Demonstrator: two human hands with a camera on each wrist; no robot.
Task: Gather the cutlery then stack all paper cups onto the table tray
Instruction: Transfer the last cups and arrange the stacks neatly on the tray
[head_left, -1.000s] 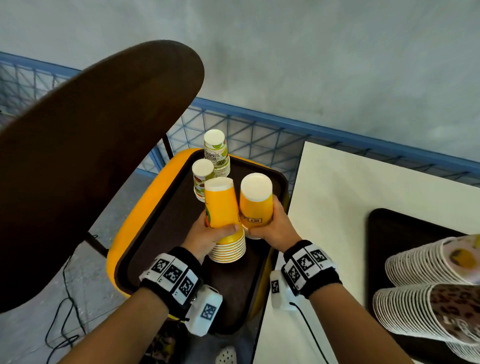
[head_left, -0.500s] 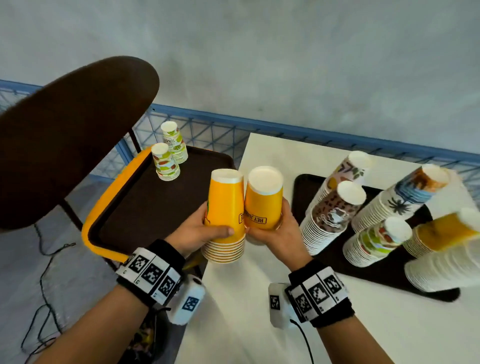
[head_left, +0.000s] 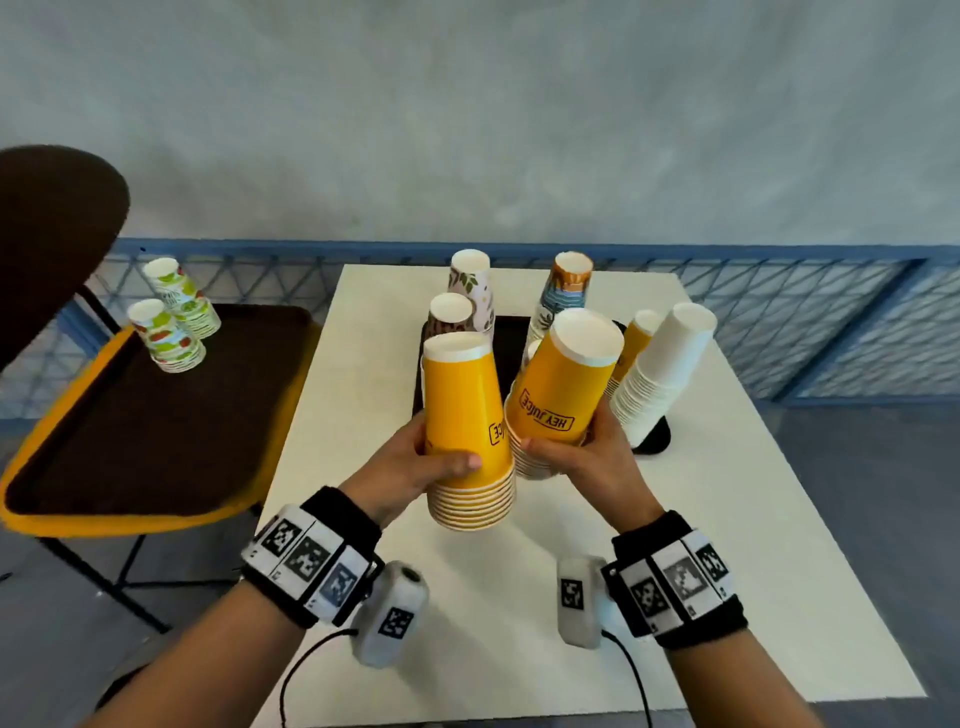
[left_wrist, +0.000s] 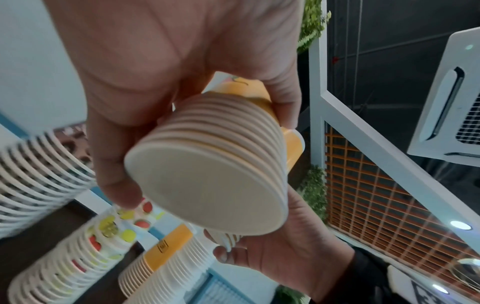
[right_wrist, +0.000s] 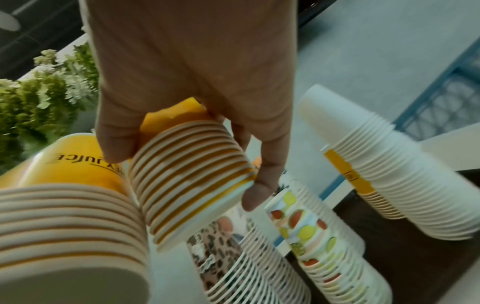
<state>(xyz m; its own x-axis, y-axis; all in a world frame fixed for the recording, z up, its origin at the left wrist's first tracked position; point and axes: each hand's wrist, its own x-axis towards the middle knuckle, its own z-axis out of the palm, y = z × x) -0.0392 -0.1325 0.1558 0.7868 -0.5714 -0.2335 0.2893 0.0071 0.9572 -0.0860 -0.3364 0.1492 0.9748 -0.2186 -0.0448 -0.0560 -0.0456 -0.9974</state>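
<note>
Head view: left hand (head_left: 410, 467) is gripping an inverted yellow cup stack (head_left: 465, 431); right hand (head_left: 587, 457) is clasping a second, tilted stack (head_left: 558, 395) above the white table (head_left: 363, 332).

We see two inverted yellow cup stacks (head_left: 467, 431) (head_left: 558, 395) held above the counter's (head_left: 363, 519) near half, other stacks crowding the far tray (head_left: 655, 441).

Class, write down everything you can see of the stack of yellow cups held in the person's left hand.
The yellow cup stack is a nest of paper cups held upside down, pale bases up, rolled cream rims bunched at the bottom. The outer cup is glossy yellow with part of a black boxed logo. It stands nearly upright in the air above the white table. The left hand grips its lower half, thumb across the front. The other yellow stack, in the right hand, leans beside it.
</note>
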